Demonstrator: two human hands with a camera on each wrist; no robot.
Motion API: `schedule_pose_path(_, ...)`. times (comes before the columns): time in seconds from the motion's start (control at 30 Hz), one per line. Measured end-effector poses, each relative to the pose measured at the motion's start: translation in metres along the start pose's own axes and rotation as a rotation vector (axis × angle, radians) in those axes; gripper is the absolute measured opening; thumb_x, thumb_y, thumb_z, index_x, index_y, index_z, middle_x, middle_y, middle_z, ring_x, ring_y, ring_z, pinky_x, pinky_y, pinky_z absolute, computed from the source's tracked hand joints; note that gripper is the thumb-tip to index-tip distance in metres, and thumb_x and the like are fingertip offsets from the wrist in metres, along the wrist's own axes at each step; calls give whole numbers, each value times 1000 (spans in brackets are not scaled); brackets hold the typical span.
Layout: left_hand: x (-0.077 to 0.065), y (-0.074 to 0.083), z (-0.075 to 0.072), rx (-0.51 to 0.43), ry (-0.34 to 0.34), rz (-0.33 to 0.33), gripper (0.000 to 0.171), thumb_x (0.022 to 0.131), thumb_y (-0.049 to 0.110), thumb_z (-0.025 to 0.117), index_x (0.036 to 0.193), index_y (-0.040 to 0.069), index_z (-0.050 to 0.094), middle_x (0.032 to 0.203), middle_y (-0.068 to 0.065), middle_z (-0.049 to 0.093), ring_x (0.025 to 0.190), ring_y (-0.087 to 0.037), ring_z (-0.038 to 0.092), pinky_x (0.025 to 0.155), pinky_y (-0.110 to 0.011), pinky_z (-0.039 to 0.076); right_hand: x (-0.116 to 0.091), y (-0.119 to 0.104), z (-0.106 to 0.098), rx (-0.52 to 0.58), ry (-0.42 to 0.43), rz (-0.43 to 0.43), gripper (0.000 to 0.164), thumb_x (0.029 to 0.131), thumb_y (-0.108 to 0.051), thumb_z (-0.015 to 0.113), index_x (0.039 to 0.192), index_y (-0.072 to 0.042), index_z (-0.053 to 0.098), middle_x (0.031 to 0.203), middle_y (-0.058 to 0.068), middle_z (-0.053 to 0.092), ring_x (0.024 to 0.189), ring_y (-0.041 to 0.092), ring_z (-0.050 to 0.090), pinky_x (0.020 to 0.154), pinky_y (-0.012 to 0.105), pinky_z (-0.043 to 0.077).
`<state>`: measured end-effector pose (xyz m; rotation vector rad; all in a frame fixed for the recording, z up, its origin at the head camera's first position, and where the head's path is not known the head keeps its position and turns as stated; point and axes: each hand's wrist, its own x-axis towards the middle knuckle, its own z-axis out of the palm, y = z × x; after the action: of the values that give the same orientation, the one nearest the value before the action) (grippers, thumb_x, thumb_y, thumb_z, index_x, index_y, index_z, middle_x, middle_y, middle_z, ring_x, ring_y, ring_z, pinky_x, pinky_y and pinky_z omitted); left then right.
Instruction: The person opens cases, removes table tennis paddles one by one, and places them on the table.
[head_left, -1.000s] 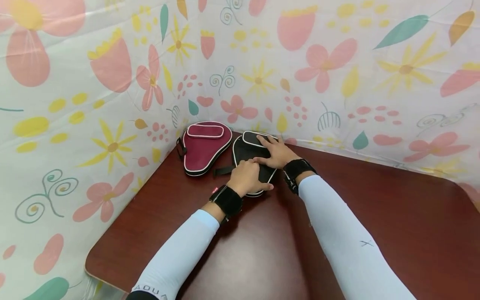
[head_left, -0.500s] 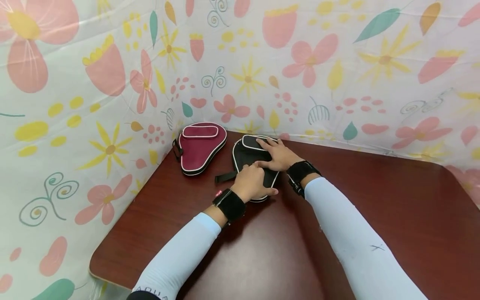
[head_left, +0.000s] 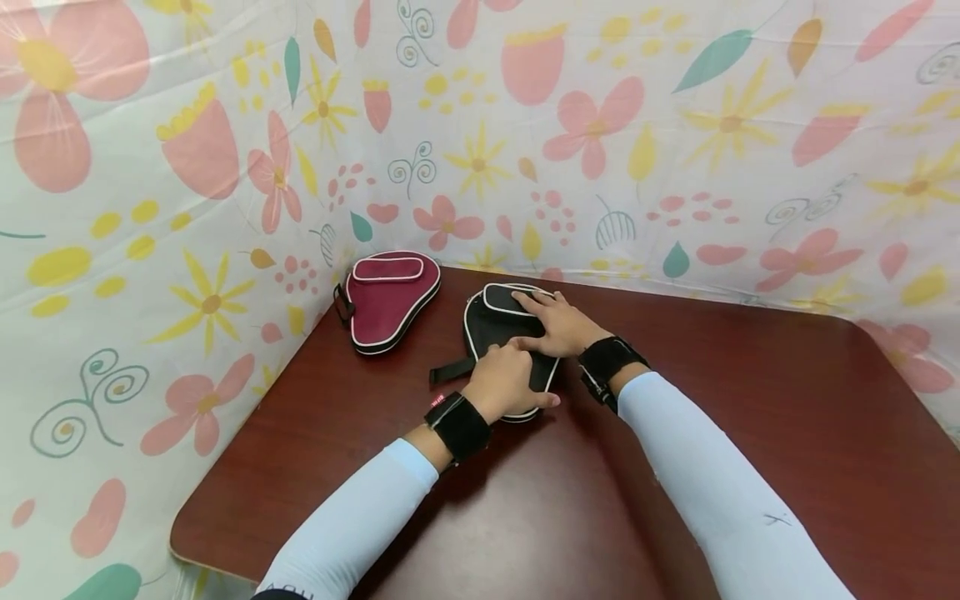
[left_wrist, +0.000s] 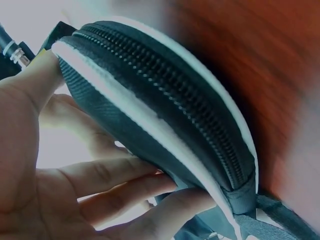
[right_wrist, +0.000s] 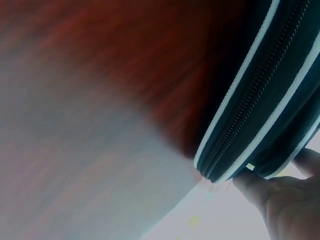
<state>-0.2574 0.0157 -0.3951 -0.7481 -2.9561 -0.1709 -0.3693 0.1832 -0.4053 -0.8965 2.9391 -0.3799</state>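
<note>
A black paddle-shaped zip case (head_left: 483,329) with white piping lies on the table, its pocket toward the back wall. My left hand (head_left: 501,383) rests on the narrower near half, thumb out past the edge. In the left wrist view its extended fingers (left_wrist: 105,175) touch the case's upper face beside the black zipper (left_wrist: 170,95). Spread over the pocket end and right side, my right hand (head_left: 558,323) presses on the same case. Only part of that hand shows in the right wrist view, with fingertips (right_wrist: 250,182) at the case's edge.
A maroon case (head_left: 386,304) of the same shape lies to the left, near the corner. A black strap (head_left: 452,371) sticks out from the black case's left side. Flowered cloth (head_left: 480,167) hangs behind and left of the brown table (head_left: 337,467).
The black case has slid toward me and a little right under both hands, widening its gap from the maroon case. The head view has also shifted.
</note>
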Motion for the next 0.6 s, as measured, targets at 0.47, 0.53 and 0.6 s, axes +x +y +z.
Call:
schedule_pose_path(0.47, -21, 29, 1, 3, 9, 62, 68, 84, 72, 69, 105, 8, 81, 130, -18, 67, 99, -39, 67, 77, -43, 59, -42, 0, 2, -12, 69, -63, 90, 94, -57, 66, 164, -15, 26, 161, 29, 29, 148, 50, 27, 117, 67, 18)
schedule_pose_path(0.53, -24, 35, 2, 12, 12, 67, 71, 84, 73, 68, 107, 7, 81, 132, -19, 66, 101, -39, 66, 76, -42, 60, -50, 0, 1, -17, 74, -67, 90, 94, -56, 67, 164, -15, 26, 161, 29, 30, 148, 50, 27, 117, 67, 19)
schedule_pose_path(0.6, -27, 40, 1, 23, 9, 67, 73, 84, 74, 66, 110, 7, 80, 135, -21, 64, 103, -40, 66, 75, -41, 60, -56, 0, 1, -19, 75, -67, 90, 95, -57, 66, 164, -15, 26, 161, 29, 31, 148, 51, 27, 117, 67, 19)
